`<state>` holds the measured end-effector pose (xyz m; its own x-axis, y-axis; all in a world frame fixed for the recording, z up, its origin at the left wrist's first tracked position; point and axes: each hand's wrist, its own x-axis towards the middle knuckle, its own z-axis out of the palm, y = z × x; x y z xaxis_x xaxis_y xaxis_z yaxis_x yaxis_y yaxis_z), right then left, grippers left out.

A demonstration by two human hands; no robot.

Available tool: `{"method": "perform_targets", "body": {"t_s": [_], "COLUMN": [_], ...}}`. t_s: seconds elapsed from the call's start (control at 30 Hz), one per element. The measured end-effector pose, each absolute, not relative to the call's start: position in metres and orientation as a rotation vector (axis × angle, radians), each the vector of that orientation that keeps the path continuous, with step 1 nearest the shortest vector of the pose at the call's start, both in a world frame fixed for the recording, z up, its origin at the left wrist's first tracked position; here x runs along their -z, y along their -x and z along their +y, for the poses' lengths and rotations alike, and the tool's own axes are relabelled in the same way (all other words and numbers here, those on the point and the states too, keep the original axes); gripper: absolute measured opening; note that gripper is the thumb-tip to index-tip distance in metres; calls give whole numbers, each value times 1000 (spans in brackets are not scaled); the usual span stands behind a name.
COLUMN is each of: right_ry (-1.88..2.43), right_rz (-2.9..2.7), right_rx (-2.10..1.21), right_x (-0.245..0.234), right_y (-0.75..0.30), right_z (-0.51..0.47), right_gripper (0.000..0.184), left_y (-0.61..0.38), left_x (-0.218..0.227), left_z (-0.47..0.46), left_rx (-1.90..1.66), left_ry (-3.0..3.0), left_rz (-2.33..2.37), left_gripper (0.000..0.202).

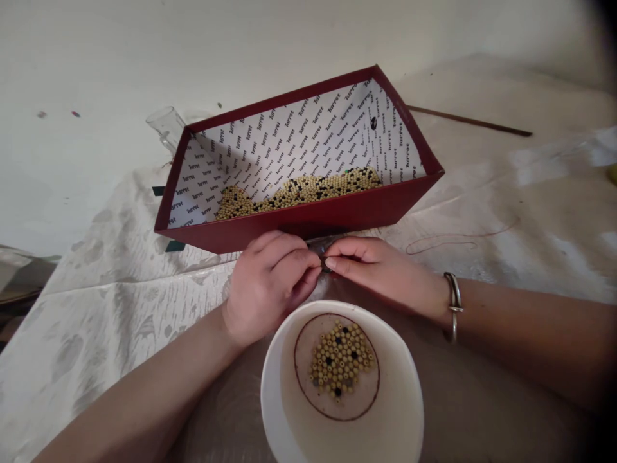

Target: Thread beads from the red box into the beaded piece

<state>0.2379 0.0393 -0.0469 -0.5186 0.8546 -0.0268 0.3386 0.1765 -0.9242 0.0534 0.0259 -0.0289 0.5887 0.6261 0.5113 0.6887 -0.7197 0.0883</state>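
My left hand (pixel 270 283) and my right hand (pixel 380 270) meet fingertip to fingertip just in front of a dark red box (pixel 299 222). Both pinch something small and dark between them that I cannot make out. The box is tilted toward me, with a printed white lining and a heap of cream and black beads (pixel 308 188) along its near inner edge. Below my hands stands a white bowl (pixel 289 399) holding a small cluster of the same beads (pixel 341 359). A metal bangle (pixel 453 305) sits on my right wrist.
A pale patterned cloth under clear plastic (pixel 110 308) covers the table. A thin thread (pixel 457 239) lies looped to the right of the box. A clear glass (pixel 166 125) lies behind the box's left corner. A dark stick (pixel 470 121) lies at the back right.
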Motion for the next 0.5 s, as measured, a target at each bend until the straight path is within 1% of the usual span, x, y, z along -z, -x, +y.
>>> {"method": "perform_targets", "body": {"t_s": [0.17,0.37,0.5], "right_ry": [1113,1108,1128], "right_rz": [-1937,-1947,-1930], "right_rx": [-1323,-1329,-1310], "right_x": [46,47,48], "right_y": [-238,-237,-237], "right_z": [39,40,39], "right_gripper": [19,18,19], "left_y": [-53,-53,-48], "left_x": [28,29,23], "left_z": [26,27,31], "left_rx": [790,702,759], "left_ry": [2649,2642,2551], "left_rz": [-1121,-1071,-1119], "left_gripper": [5,5,2]}}
